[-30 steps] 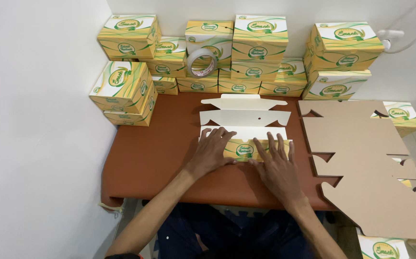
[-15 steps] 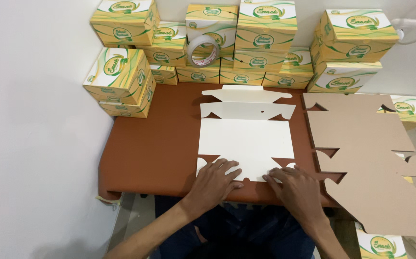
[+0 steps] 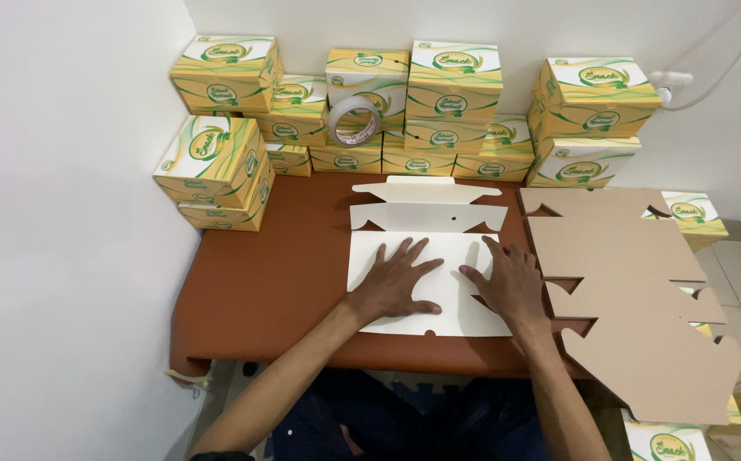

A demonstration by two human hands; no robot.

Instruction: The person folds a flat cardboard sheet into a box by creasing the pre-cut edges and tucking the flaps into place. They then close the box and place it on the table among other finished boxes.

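Since the frame 0.5 s ago, both hands have moved up from the near edge of the flat white carton blank (image 3: 428, 273) onto its main panel; the blank itself lies white side up in the same spot on the brown table (image 3: 277, 282).

Grip state: left hand (image 3: 394, 286) lies flat, fingers spread, palm down on the blank's left-centre. Right hand (image 3: 507, 286) likewise flat and spread on the blank's right edge. Neither pinches anything.

Procedure, as judged from the pose:
1. Keep both palms flat w/ even pressure so the panel does not slide.
2. Work along the score lines; don't crease across the panel.
3. Watch the notched flaps at the far end of the blank; they look easy to bend.

Surroundings, ref. the blank:
- Just right, touching or nearly so: stack of brown blanks (image 3: 635, 290), overhanging the table edge. Your right hand sits close to it; it could snag.
- Beyond the far flaps: row of assembled yellow-green boxes (image 3: 456, 94) against the wall, w/ a tape roll (image 3: 355, 119) leaning among them.
- Far left: two more boxes (image 3: 212, 166), stacked, well apart from the blank.
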